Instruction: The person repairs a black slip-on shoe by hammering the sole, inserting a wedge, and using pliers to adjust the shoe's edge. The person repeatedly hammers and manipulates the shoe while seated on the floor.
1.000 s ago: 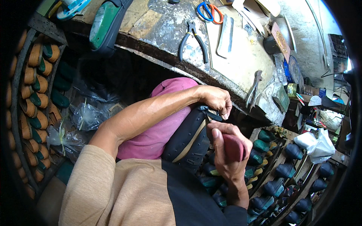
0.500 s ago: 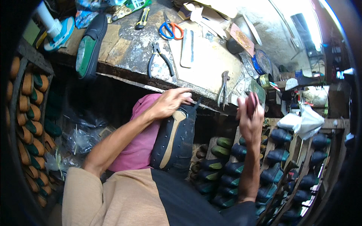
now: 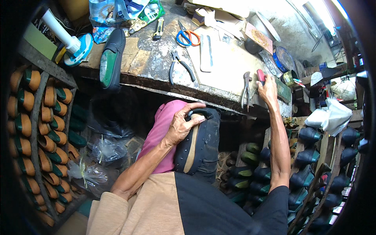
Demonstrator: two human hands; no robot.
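Crumpled blue-and-green plastic packets (image 3: 125, 11) at bench's far edge; round blue tin (image 3: 282, 58) rightward.

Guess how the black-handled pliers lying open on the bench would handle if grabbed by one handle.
The pliers look like metal, so probably stiff and heavy for their size. They lie splayed, so the free handle would likely swing on the pivot. They lie flat on the rough workbench, so unlikely to roll.

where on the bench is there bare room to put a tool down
Bare patches: the pale sheet between the flat blade and the right hand, and the worn top between the black shoe and the pliers. The back edge is crowded.
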